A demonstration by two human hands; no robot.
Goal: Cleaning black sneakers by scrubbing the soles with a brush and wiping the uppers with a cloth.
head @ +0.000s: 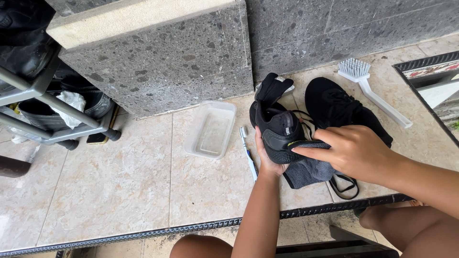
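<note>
Black shoe (pixel 277 129), grey cloth (pixel 308 173) — white brush (pixel 370 88), beige tiles (pixel 119 186).

surface: beige tiled floor (pixel 134 186) | on it: clear plastic tub (pixel 211 129), toothbrush (pixel 248 154) just beside it, second black shoe (pixel 334 107), white scrub brush (pixel 370 88), shoe rack foot (pixel 114 135) at left

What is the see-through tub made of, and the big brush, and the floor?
The tub looks like clear plastic: the tile shows through its cloudy walls. The brush seems to be white plastic, smooth and a bit shiny, with pale stiff bristles. The floor looks like glazed beige tile, with straight grout lines and a soft sheen.
</note>
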